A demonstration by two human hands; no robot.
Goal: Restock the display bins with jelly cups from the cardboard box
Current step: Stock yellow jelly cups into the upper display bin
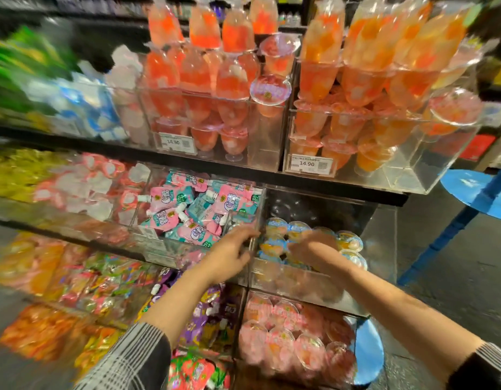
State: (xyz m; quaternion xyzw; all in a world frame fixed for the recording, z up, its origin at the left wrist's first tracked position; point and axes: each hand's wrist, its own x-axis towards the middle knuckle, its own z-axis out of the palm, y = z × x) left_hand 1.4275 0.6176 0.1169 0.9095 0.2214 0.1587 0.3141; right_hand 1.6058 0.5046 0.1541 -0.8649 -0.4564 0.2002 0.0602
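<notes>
While much of the left side is smeared by motion blur, the tiered shelving fills the view from near to far, loaded with clear acrylic bins. On the far, upper shelf two large bins hold tall cone-shaped jelly cups — red ones on the left, orange ones on the right — each bin with a price tag reading 14.90. One shelf nearer, a middle bin holds pink and teal spouted pouches, and just to its right stands the display bin that both hands reach into. It is partly filled: blue-lidded jelly cups lie in a cluster toward its front, with bare space behind them. Below it, nearest, another bin carries pink round cups. A blue stool stands at the right edge.

The left hand rests on the divider wall between the pouch bin and the display bin, fingers loosely curled over its top edge. The right hand lies on the blue-lidded cups — it is blurred, so I cannot tell whether its grip is apart or clamped on one.
</notes>
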